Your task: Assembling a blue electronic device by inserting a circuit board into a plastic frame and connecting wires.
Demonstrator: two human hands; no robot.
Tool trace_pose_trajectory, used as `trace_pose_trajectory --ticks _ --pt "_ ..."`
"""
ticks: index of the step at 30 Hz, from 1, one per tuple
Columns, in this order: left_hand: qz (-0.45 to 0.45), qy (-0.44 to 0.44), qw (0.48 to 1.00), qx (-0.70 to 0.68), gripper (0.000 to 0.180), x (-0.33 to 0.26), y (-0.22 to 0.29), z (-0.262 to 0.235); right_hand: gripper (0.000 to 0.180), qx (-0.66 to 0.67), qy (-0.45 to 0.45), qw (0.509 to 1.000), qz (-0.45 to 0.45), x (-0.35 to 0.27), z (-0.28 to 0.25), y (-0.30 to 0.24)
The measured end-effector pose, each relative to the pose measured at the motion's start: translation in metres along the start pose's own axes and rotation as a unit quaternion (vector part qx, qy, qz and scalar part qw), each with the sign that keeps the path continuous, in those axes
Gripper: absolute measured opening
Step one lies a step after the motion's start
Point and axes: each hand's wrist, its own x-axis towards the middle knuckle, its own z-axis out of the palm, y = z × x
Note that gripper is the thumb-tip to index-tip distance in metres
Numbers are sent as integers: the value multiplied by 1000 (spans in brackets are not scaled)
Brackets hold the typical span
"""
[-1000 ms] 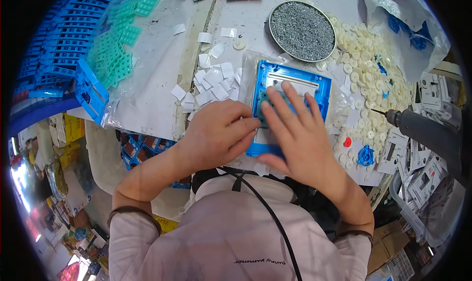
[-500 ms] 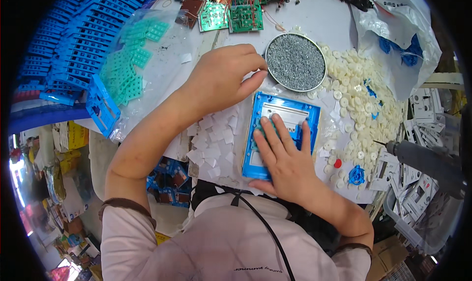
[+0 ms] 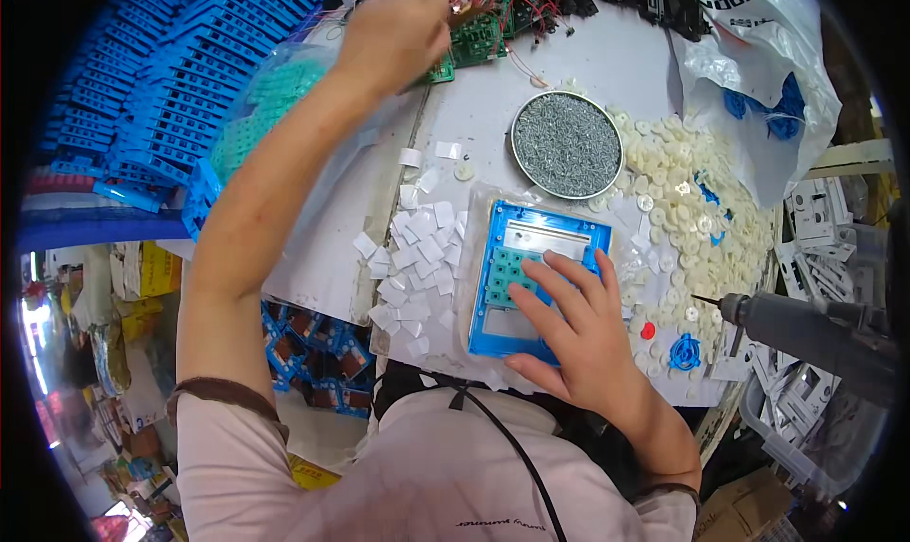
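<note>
Blue plastic calculator shell [image 3: 533,286], face down on the desk [image 3: 607,78] in front of the torso, with a teal rubber keypad [image 3: 509,275] seated inside. Pinned flat by the right hand [image 3: 578,338], fingers [image 3: 555,291] spread apart and pressing on the keypad and frame, clamped on nothing. Probably light, stiff and thin-walled, with a smooth rim; best taken by the long side edges, not by the soft, floppy keypad. Just left: scattered white paper squares [image 3: 417,267]. Beyond: round tin of small grey screws [image 3: 566,144]; to the right, heap of cream plastic discs [image 3: 697,220] and an electric screwdriver [image 3: 806,329]. Far edge: left hand [image 3: 398,35] extended to the green circuit boards [image 3: 469,40], fingers curled among them; grip state cannot be told. Far left: stacked blue shells [image 3: 123,97].
</note>
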Motion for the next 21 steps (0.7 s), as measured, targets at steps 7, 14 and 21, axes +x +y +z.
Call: trace_pose_trajectory --ticks 7,14,21 --pt "-102 43 986 -123 21 1 -16 -75 55 18 50 998 -20 3 -3 -2" --pt "-181 -206 961 -20 59 -32 55 9 42 35 49 996 -64 9 -3 -19" --pt "-198 -380 903 -23 51 9 45 6 32 23 49 998 -29 -12 -9 -14"
